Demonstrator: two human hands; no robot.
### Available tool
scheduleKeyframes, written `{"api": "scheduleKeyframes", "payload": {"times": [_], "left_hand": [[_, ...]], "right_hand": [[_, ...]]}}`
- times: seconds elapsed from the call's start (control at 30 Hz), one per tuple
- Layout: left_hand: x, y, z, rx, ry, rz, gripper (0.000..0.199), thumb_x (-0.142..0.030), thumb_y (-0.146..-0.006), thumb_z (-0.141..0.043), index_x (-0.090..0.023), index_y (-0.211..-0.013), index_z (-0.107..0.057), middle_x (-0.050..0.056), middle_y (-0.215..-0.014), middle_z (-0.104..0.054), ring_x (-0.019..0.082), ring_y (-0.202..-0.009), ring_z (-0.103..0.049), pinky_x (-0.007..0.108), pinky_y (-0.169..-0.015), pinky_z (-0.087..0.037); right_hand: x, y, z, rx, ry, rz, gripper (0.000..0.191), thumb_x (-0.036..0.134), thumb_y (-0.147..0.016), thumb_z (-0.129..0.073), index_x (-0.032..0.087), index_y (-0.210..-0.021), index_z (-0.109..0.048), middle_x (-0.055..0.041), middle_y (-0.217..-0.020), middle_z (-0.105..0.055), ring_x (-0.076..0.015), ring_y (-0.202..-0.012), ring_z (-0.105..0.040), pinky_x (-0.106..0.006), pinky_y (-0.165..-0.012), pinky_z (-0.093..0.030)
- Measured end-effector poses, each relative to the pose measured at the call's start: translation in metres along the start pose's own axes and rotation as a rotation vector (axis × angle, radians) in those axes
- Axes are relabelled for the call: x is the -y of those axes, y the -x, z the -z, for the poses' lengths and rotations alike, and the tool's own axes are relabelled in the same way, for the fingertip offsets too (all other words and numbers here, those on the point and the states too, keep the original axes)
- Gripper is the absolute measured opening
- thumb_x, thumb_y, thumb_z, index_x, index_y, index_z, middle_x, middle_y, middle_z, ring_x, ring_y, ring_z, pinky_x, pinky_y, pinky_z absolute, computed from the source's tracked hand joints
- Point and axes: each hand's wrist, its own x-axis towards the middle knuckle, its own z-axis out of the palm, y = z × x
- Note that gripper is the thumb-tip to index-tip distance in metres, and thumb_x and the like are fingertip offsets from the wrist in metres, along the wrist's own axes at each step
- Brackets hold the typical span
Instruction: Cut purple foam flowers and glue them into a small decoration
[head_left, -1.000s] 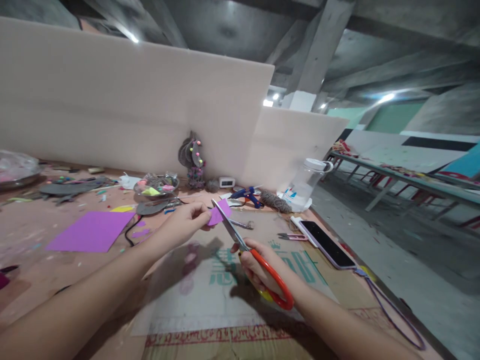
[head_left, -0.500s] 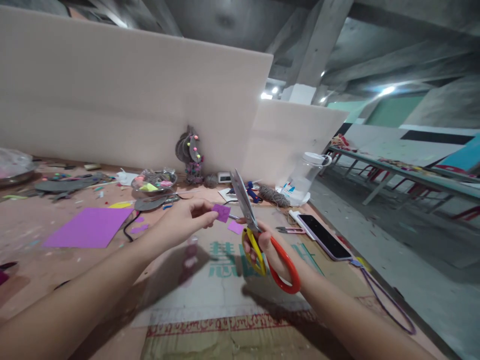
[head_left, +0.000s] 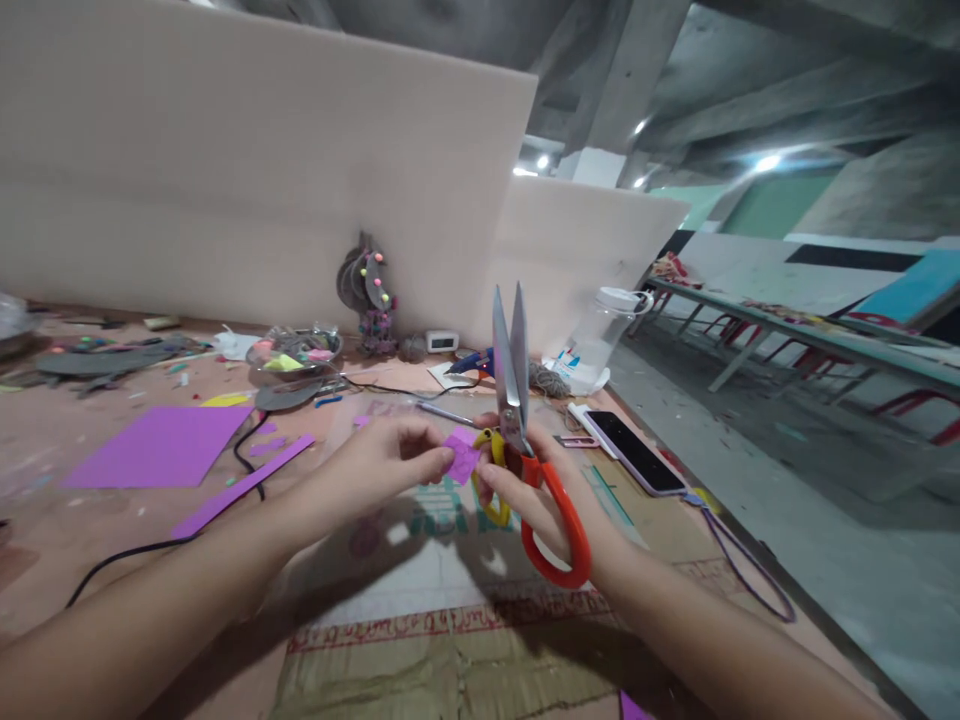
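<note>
While the left hand (head_left: 386,465) is pinching a purple piece (head_left: 463,458) over the bench (head_left: 45,430), the right hand (head_left: 544,505) is gripping scissors (head_left: 513,425) just right of it, the yellow handle (head_left: 495,517) sitting nearest the piece, the parted blades (head_left: 505,360) pointing up and away.

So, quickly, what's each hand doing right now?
Left hand: closed, pinching a small purple piece.
Right hand: closed around the scissors, their blades slightly apart.

Metal scissors (head_left: 514,418), seemingly plastic handles (head_left: 576,530)
</note>
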Motion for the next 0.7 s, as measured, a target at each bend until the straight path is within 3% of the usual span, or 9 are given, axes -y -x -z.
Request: {"api": "scheduleKeyframes", "payload": {"times": [0.23, 0.43, 0.53, 0.7], "left_hand": [[-0.008, 0.003, -0.001, 0.019, -0.039, 0.039, 0.021, -0.032, -0.083, -0.055, -0.017, -0.070, -0.061, -0.003, -0.064, -0.057, 0.011, -0.059, -0.050, 0.022, -0.055, -0.036], [-0.003, 0.003, -0.001, 0.036, -0.083, -0.017, 0.026, -0.035, -0.085, -0.054, -0.018, -0.066, -0.059, -0.003, -0.059, -0.054, 0.012, -0.055, -0.051, 0.022, -0.051, -0.037], [-0.004, 0.003, 0.009, -0.085, -0.054, -0.080, 0.027, -0.038, -0.086, -0.055, -0.018, -0.068, -0.058, -0.001, -0.063, -0.059, 0.014, -0.062, -0.057, 0.023, -0.056, -0.043], [-0.015, 0.005, 0.032, -0.326, 0.046, -0.212, 0.022, -0.035, -0.087, -0.056, -0.018, -0.073, -0.056, -0.001, -0.071, -0.063, 0.013, -0.069, -0.063, 0.024, -0.066, -0.049]], "right_hand": [[-0.004, -0.002, 0.001, -0.058, 0.173, 0.031, 0.031, 0.026, -0.085, -0.060, 0.023, -0.115, -0.051, 0.0001, -0.084, -0.055, -0.0130, -0.066, -0.053, -0.028, -0.060, -0.048], [-0.005, -0.003, 0.001, -0.057, 0.100, 0.036, 0.028, 0.027, -0.087, -0.058, 0.023, -0.113, -0.049, 0.0006, -0.081, -0.052, -0.0131, -0.065, -0.052, -0.028, -0.060, -0.046], [-0.007, -0.002, 0.005, -0.009, 0.090, 0.031, 0.028, 0.040, -0.092, -0.054, 0.023, -0.114, -0.048, 0.0010, -0.079, -0.049, -0.0129, -0.064, -0.049, -0.027, -0.058, -0.044], [-0.017, 0.003, 0.004, 0.158, 0.095, 0.052, 0.051, 0.064, -0.089, -0.045, 0.020, -0.115, -0.049, -0.0023, -0.083, -0.049, -0.0134, -0.066, -0.045, -0.026, -0.057, -0.041]]}}
